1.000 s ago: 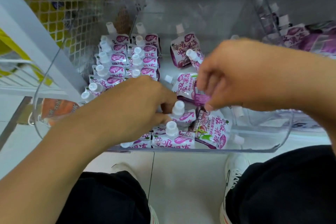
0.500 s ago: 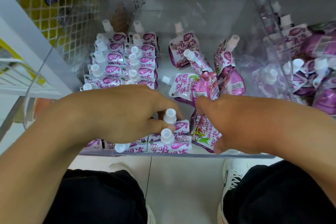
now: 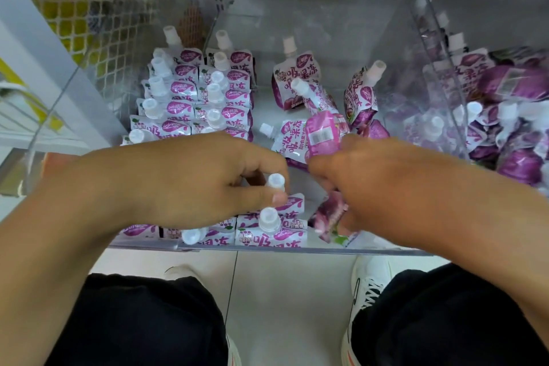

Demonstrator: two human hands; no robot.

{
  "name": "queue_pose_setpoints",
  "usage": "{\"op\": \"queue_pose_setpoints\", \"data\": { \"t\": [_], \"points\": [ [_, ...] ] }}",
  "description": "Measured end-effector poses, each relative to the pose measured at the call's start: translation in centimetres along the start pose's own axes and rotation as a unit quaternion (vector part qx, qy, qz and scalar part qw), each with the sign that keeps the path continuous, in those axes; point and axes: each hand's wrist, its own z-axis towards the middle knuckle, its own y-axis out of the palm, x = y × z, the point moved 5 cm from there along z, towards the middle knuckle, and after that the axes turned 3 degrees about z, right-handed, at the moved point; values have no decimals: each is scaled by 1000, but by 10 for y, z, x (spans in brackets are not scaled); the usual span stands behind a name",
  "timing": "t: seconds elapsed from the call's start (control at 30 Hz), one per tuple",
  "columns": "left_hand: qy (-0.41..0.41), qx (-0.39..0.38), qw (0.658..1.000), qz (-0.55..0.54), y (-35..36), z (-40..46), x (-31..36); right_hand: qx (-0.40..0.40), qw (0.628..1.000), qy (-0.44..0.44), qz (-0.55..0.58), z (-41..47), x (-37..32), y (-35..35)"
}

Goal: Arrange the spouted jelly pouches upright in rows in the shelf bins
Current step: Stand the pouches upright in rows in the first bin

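Bare forearms (image 3: 74, 235), no sleeves, black trousers (image 3: 139, 321), white trainers (image 3: 368, 279) with black laces

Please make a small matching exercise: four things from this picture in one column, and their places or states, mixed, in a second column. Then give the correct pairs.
Things:
1. left hand
2. right hand
3. pouch with barcode
4. neat rows of pouches

Places or states:
A. raised in the middle of the bin, back side up
B. far left part of the bin, spouts up
C. pinches a white spout
D. grips a purple pouch near the front wall

Pairs: 1-C, 2-D, 3-A, 4-B
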Motion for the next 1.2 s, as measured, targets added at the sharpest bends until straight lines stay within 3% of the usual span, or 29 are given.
{"op": "queue_pose_setpoints", "data": {
  "t": [0.1,0.27,0.33,0.4,0.5,0.6,0.63,0.67,0.7,0.73,0.77,0.8,0.9,1.07,1.2],
  "points": [
    [13,0,999,35,0,-1,-2,62,997,-25,-35,-9,1,-7],
    [30,14,999,20,-6,-7,0,55,994,-83,-40,-16,3,-14],
    [17,27,999,-6,-7,-8,1,60,993,-96,26,-19,11,-28],
    [4,34,999,-20,-11,-8,1,113,977,-86,160,-22,23,-50],
    [-1,41,996,-78,-24,-6,6,234,883,-53,403,-16,45,-66],
    [-28,126,970,-204,-38,-1,4,142,746,-16,650,3,32,-46],
    [-41,150,959,-238,-41,0,2,106,731,-25,674,7,25,-41],
    [-47,176,954,-240,-44,0,1,92,755,-33,649,9,23,-41],
    [-47,205,957,-201,-48,-1,-2,103,827,-42,550,10,26,-43],
    [-40,239,961,-133,-53,-3,-4,124,915,-43,381,11,29,-45],
    [-29,268,962,-48,-57,-6,-5,128,970,-36,202,11,29,-43],
    [-17,285,958,30,-60,-10,-3,110,991,-32,74,13,27,-36],
    [25,263,954,139,-59,-9,4,46,996,-67,-30,21,8,-12],
    [78,226,967,82,-53,-5,5,29,994,-59,-91,24,4,-10],
    [70,105,988,94,-31,2,-3,115,991,-54,-32,-3,31,-48]
  ]
}}
